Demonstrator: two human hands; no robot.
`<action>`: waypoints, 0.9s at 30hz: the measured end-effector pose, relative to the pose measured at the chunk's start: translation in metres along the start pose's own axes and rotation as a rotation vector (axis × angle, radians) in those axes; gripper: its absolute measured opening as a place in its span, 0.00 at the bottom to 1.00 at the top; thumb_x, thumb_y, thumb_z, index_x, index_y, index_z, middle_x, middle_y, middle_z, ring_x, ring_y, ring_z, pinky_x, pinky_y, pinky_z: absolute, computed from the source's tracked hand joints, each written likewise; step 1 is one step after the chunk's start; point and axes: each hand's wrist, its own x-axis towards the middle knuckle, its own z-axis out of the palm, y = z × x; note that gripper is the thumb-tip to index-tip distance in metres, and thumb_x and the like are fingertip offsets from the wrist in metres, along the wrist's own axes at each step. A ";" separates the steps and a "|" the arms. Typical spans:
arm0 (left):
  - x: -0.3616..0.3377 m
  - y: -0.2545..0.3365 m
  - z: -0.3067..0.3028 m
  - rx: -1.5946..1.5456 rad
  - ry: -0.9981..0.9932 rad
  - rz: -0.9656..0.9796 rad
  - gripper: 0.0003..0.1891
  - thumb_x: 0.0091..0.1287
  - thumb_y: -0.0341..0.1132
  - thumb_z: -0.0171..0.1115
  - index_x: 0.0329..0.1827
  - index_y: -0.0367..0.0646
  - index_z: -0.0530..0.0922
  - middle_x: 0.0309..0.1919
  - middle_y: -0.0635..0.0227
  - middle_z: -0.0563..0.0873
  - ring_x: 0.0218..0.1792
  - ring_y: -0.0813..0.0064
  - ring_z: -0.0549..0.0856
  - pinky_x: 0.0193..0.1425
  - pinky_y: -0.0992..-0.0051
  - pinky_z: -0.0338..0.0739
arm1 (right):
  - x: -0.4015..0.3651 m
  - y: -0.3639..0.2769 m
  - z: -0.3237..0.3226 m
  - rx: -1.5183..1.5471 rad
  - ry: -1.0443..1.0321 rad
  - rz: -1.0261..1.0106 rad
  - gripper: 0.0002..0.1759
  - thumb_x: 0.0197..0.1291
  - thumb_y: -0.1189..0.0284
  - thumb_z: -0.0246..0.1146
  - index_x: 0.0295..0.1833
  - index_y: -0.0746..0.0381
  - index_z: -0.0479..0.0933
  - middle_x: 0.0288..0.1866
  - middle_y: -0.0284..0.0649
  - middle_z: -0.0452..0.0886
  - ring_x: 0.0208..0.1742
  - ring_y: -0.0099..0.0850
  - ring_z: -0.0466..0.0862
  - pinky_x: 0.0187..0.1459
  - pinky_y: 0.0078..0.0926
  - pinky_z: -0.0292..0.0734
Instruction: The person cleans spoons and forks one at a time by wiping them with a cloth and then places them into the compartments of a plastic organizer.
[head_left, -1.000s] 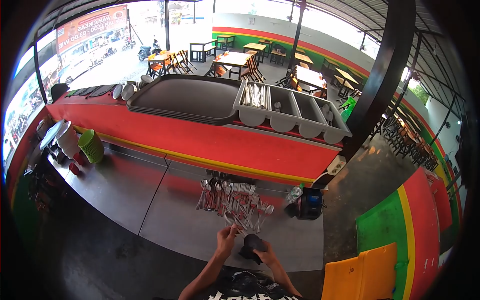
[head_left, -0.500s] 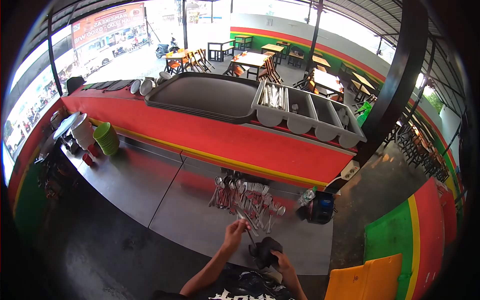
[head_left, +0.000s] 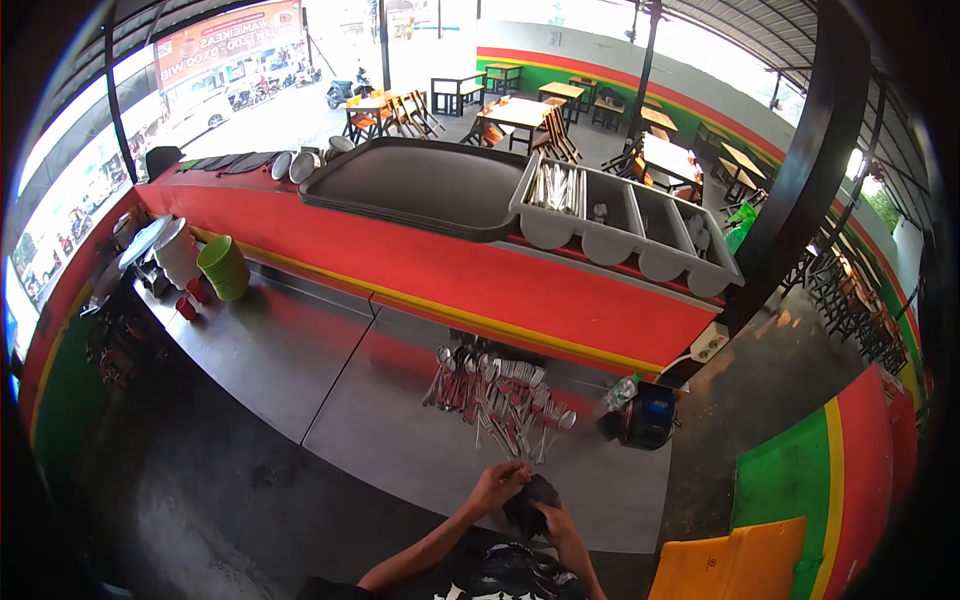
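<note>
My left hand (head_left: pixel 497 487) is closed, fingers pinched around a thin piece of cutlery right at the upper edge of a dark cloth (head_left: pixel 528 507). Most of that piece is hidden by the fingers and the cloth, so I cannot tell whether it is a spoon or a fork. My right hand (head_left: pixel 556 522) grips the bunched cloth from the right, thumb on top. Just beyond both hands, a spread of spoons and forks (head_left: pixel 500 392) lies on the grey metal counter (head_left: pixel 380 440).
A plastic bottle (head_left: pixel 621 391) and a dark bag (head_left: pixel 645 418) stand right of the cutlery. On the red ledge (head_left: pixel 430 262) sit stacked trays (head_left: pixel 420 185) and a grey cutlery holder (head_left: pixel 625 225). Green bowls (head_left: pixel 224 268) and red cups (head_left: pixel 186 308) are far left.
My left hand has moved down and right, from beside the loose cutlery to the top of the cloth. My right hand keeps hold of the cloth. The view has shifted slightly.
</note>
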 end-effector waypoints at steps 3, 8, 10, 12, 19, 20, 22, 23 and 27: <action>-0.001 0.001 0.018 0.070 0.096 0.019 0.14 0.72 0.38 0.60 0.51 0.35 0.81 0.34 0.63 0.88 0.37 0.80 0.84 0.44 0.75 0.78 | -0.003 -0.018 0.004 -0.080 -0.010 -0.037 0.18 0.56 0.77 0.70 0.53 0.67 0.79 0.46 0.39 0.85 0.45 0.29 0.85 0.50 0.28 0.80; -0.004 0.008 0.056 0.034 0.241 0.014 0.12 0.72 0.34 0.59 0.51 0.35 0.81 0.31 0.64 0.87 0.34 0.81 0.83 0.42 0.75 0.77 | -0.017 -0.050 -0.010 -0.311 0.057 -0.056 0.20 0.56 0.79 0.68 0.55 0.66 0.76 0.46 0.40 0.84 0.45 0.31 0.85 0.48 0.28 0.81; -0.005 0.012 0.071 0.031 0.291 0.001 0.11 0.72 0.33 0.58 0.51 0.36 0.81 0.31 0.65 0.87 0.33 0.81 0.82 0.41 0.76 0.77 | -0.016 -0.053 -0.023 -0.329 0.027 -0.081 0.21 0.55 0.79 0.69 0.55 0.66 0.76 0.46 0.39 0.84 0.45 0.30 0.85 0.49 0.27 0.80; -0.005 0.016 0.086 0.007 0.327 0.002 0.11 0.72 0.33 0.58 0.51 0.36 0.82 0.30 0.66 0.86 0.33 0.81 0.82 0.41 0.77 0.76 | -0.020 -0.057 -0.042 -0.336 -0.005 -0.089 0.21 0.55 0.79 0.69 0.56 0.66 0.76 0.46 0.39 0.84 0.45 0.28 0.84 0.49 0.26 0.80; -0.014 0.027 0.148 -0.066 0.454 -0.039 0.11 0.73 0.34 0.58 0.49 0.36 0.82 0.29 0.70 0.86 0.32 0.83 0.81 0.38 0.79 0.74 | -0.060 -0.104 -0.065 -0.286 -0.044 -0.072 0.22 0.55 0.79 0.69 0.57 0.66 0.76 0.47 0.38 0.84 0.46 0.28 0.84 0.51 0.25 0.79; -0.017 0.029 0.158 -0.079 0.454 -0.060 0.11 0.73 0.34 0.58 0.48 0.36 0.82 0.29 0.70 0.86 0.32 0.84 0.81 0.37 0.79 0.74 | -0.070 -0.112 -0.066 -0.284 -0.005 -0.045 0.23 0.55 0.80 0.69 0.57 0.66 0.76 0.47 0.37 0.84 0.47 0.28 0.84 0.51 0.25 0.79; -0.021 0.033 0.178 -0.104 0.451 -0.108 0.11 0.73 0.35 0.58 0.47 0.35 0.82 0.28 0.70 0.85 0.31 0.84 0.80 0.36 0.79 0.74 | -0.067 -0.108 -0.094 -0.295 -0.085 -0.077 0.24 0.54 0.79 0.70 0.57 0.66 0.76 0.48 0.38 0.83 0.48 0.28 0.83 0.52 0.25 0.79; -0.025 0.031 0.187 -0.014 0.418 -0.111 0.12 0.73 0.36 0.59 0.47 0.35 0.82 0.27 0.70 0.85 0.30 0.85 0.79 0.35 0.79 0.73 | -0.067 -0.104 -0.110 -0.300 -0.122 -0.091 0.24 0.53 0.79 0.71 0.58 0.66 0.75 0.48 0.38 0.83 0.49 0.28 0.83 0.53 0.25 0.78; -0.036 0.014 0.232 0.133 0.373 -0.115 0.12 0.73 0.36 0.59 0.45 0.34 0.82 0.24 0.69 0.83 0.28 0.86 0.76 0.32 0.79 0.71 | -0.079 -0.118 -0.147 -0.453 -0.173 -0.136 0.26 0.53 0.79 0.71 0.59 0.68 0.74 0.49 0.39 0.82 0.50 0.27 0.82 0.53 0.25 0.77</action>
